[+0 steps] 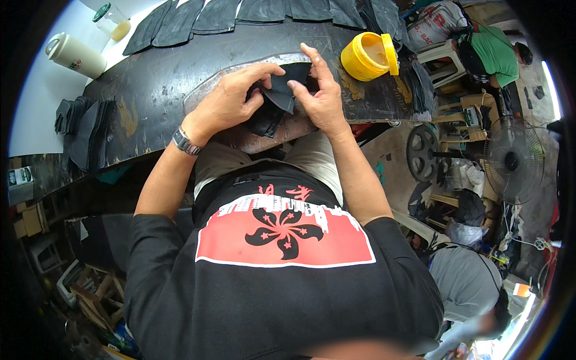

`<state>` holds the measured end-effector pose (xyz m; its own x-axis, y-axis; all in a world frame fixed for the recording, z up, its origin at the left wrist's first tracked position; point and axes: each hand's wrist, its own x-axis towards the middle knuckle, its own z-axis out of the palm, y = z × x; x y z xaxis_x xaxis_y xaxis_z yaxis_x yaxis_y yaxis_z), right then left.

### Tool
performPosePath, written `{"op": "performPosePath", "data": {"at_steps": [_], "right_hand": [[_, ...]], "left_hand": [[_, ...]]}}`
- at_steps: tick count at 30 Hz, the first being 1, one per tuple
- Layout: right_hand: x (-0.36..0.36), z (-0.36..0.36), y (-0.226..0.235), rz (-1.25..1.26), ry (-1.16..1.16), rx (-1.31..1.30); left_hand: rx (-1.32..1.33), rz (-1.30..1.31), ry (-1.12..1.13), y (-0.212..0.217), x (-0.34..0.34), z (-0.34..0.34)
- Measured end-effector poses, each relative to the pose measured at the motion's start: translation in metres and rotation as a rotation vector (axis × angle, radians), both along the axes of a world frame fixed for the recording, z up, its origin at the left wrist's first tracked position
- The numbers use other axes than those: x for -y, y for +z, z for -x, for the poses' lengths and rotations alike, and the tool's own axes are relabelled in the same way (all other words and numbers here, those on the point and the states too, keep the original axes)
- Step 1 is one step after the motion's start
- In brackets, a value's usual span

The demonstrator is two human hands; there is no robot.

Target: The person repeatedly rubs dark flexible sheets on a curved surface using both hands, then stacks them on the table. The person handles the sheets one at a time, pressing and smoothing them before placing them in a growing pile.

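Note:
Between my two hands is a folded black piece of sheet material [279,99], perhaps leather or fabric, with a pointed flap standing up. My left hand [231,96] grips its left side, thumb and fingertips closed on the edge. On the other side, my right hand [324,99] holds it with the thumb near the flap, while one finger points up and away. The fingers partly hide the piece. Beneath it lies a worn board [201,90] with a rounded outline, reaching over the table's near edge above my lap.
An open yellow tub [358,63] stands right of my hands on the dark table [150,78]. Black cut pieces [216,15] line the back; stacks lie left [90,132] and right [420,87]. A cream tumbler [78,55], glass jar [114,25], fan [510,159] and two people surround.

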<state>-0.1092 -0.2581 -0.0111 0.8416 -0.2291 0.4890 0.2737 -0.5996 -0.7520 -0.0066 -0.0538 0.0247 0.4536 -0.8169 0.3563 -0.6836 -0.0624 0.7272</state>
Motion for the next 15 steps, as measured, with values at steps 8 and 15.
{"op": "performPosePath", "data": {"at_steps": [8,15], "right_hand": [[-0.008,-0.003,0.002,0.425,-0.140,-0.042],[-0.004,0.011,0.007,0.286,-0.209,0.198]], "left_hand": [[-0.245,0.288,0.250,0.056,-0.060,-0.016],[-0.111,0.319,0.608,0.100,-0.128,-0.043]]}}
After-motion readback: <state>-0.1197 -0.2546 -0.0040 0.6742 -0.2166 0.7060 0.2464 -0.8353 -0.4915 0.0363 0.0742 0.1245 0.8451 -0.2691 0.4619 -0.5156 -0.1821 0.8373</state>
